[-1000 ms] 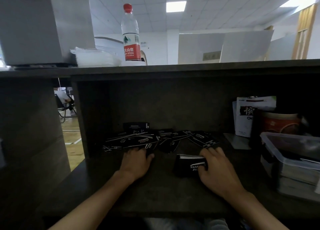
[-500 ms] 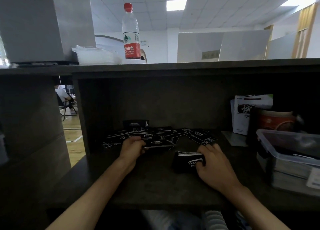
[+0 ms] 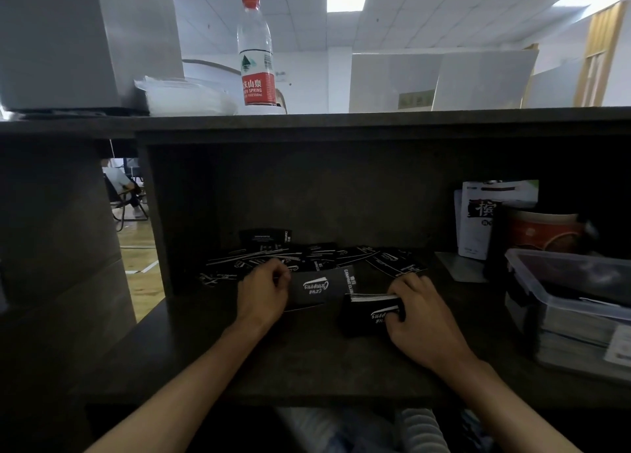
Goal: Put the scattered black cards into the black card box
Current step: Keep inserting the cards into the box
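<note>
Item: black card box [image 3: 370,316], my right hand [image 3: 421,311] curled round it. Left of box: my left hand [image 3: 264,292] pinching one black card [image 3: 321,287]. Behind box: scattered black cards [image 3: 273,259].

Black cards [image 3: 307,259] scattered behind upright, part-filled black card box [image 3: 370,314].
</note>
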`<state>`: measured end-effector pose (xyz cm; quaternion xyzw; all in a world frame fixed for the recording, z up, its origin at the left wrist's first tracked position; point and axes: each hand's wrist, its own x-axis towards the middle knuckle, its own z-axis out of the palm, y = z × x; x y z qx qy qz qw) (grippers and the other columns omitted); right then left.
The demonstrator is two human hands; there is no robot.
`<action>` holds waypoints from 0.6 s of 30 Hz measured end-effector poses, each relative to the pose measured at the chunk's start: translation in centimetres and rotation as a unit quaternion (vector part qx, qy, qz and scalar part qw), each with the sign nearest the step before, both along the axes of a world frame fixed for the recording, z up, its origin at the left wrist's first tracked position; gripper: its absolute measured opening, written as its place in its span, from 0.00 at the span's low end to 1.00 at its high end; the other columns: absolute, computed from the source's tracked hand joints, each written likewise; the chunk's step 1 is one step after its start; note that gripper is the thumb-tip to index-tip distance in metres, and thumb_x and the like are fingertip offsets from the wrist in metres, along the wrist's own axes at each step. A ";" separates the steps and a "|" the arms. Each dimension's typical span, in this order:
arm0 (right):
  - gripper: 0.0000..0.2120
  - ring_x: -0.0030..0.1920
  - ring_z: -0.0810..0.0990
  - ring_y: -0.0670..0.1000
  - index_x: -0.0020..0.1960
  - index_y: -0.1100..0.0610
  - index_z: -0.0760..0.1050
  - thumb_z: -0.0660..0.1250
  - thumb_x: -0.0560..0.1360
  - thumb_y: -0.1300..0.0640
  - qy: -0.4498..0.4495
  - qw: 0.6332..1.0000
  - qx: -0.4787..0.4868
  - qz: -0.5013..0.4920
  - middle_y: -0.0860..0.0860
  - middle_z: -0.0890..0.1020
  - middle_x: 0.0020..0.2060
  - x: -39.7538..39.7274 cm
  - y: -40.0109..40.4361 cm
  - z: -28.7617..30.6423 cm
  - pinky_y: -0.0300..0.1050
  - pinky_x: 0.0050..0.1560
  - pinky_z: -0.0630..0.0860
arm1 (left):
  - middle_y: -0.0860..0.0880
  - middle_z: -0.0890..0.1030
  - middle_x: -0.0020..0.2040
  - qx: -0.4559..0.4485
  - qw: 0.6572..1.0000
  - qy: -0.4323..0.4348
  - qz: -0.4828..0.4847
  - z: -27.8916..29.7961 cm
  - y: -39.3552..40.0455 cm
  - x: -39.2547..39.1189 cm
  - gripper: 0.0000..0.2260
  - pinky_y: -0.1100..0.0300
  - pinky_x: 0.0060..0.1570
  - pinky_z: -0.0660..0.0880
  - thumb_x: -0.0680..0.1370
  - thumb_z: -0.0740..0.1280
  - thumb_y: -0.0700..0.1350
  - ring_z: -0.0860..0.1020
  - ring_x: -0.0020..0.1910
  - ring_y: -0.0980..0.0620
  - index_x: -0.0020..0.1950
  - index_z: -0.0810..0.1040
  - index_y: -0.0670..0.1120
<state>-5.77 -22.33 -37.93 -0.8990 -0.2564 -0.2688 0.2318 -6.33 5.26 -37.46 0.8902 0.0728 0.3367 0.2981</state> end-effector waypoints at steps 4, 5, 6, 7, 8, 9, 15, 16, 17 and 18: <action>0.14 0.62 0.66 0.44 0.52 0.44 0.66 0.67 0.72 0.56 0.010 1.000 0.002 0.022 0.43 0.68 0.63 -0.3 -0.1 0.1 0.47 0.61 0.73 | 0.58 0.81 0.45 -0.058 0.977 -0.037 -0.200 1.2 -1.6 -1.3 0.06 0.64 0.52 0.74 0.79 0.67 0.42 0.79 0.49 0.62 0.46 0.80 0.54; 0.17 0.65 0.65 0.44 0.55 0.43 0.65 0.67 0.72 0.56 0.019 0.999 0.006 0.027 0.43 0.66 0.67 -0.4 -0.1 0.1 0.48 0.64 0.72 | 0.58 0.82 0.46 -0.061 0.967 -0.001 -0.249 1.3 -2.3 -1.7 0.07 0.65 0.52 0.75 0.79 0.67 0.43 0.79 0.50 0.63 0.47 0.80 0.55; 0.21 0.67 0.64 0.44 0.58 0.42 0.63 0.68 0.72 0.56 0.029 0.999 0.014 0.030 0.42 0.65 0.68 -0.4 -0.1 0.1 0.49 0.66 0.71 | 0.59 0.82 0.47 -0.059 0.954 0.027 -0.292 1.4 -3.1 -2.1 0.07 0.66 0.51 0.75 0.79 0.67 0.42 0.80 0.50 0.63 0.48 0.81 0.54; 0.26 0.68 0.64 0.44 0.63 0.41 0.61 0.68 0.72 0.57 0.040 0.998 0.021 0.033 0.41 0.65 0.66 -0.4 -0.1 0.1 0.49 0.67 0.71 | 0.58 0.83 0.48 -0.065 0.939 0.043 -0.334 1.3 -3.8 -2.2 0.06 0.68 0.50 0.75 0.79 0.67 0.42 0.80 0.50 0.62 0.49 0.82 0.52; 0.31 0.67 0.64 0.44 0.69 0.40 0.58 0.68 0.72 0.57 0.051 0.998 0.024 0.033 0.40 0.66 0.63 -0.4 -0.1 0.0 0.49 0.67 0.71 | 0.57 0.84 0.48 -0.078 0.925 0.052 -0.368 1.3 -4.3 -2.4 0.06 0.69 0.49 0.75 0.79 0.67 0.41 0.81 0.50 0.61 0.50 0.83 0.50; 0.35 0.66 0.64 0.45 0.72 0.40 0.55 0.68 0.72 0.56 0.056 0.998 0.019 0.031 0.39 0.66 0.61 -0.3 0.0 0.0 0.49 0.66 0.71 | 0.56 0.84 0.47 -0.092 0.918 0.057 -0.381 1.3 -4.4 -2.4 0.06 0.69 0.49 0.75 0.79 0.66 0.41 0.81 0.49 0.61 0.51 0.83 0.49; 0.16 0.54 0.62 0.44 0.60 0.44 0.70 0.62 0.73 0.52 -0.001 0.998 -0.066 -0.005 0.42 0.69 0.51 0.3 0.1 -0.3 0.46 0.52 0.71 | 0.52 0.80 0.56 0.079 0.990 0.119 -0.009 0.5 -0.4 -0.6 0.15 0.55 0.59 0.73 0.77 0.64 0.61 0.77 0.58 0.51 0.57 0.79 0.54; 0.15 0.53 0.62 0.44 0.58 0.44 0.70 0.62 0.72 0.52 -0.004 0.998 -0.064 -0.007 0.41 0.69 0.50 0.3 0.1 -0.3 0.46 0.51 0.71 | 0.49 0.76 0.60 0.147 0.973 0.175 0.043 0.0 0.3 -0.3 0.23 0.52 0.62 0.69 0.75 0.63 0.67 0.73 0.62 0.48 0.62 0.78 0.53; 0.14 0.53 0.62 0.44 0.57 0.44 0.70 0.62 0.72 0.52 -0.005 0.998 -0.063 -0.006 0.41 0.70 0.49 0.3 0.1 -0.3 0.46 0.51 0.71 | 0.47 0.73 0.63 0.177 0.959 0.213 0.057 -0.3 0.8 -0.1 0.29 0.51 0.63 0.66 0.72 0.62 0.70 0.70 0.64 0.46 0.64 0.76 0.52; 0.13 0.53 0.63 0.44 0.56 0.44 0.70 0.63 0.72 0.52 -0.004 0.998 -0.061 -0.003 0.41 0.70 0.48 0.3 0.2 -0.2 0.46 0.51 0.71 | 0.47 0.72 0.64 0.182 0.955 0.228 0.051 -0.5 1.1 0.0 0.31 0.50 0.64 0.65 0.71 0.61 0.72 0.69 0.65 0.45 0.65 0.76 0.52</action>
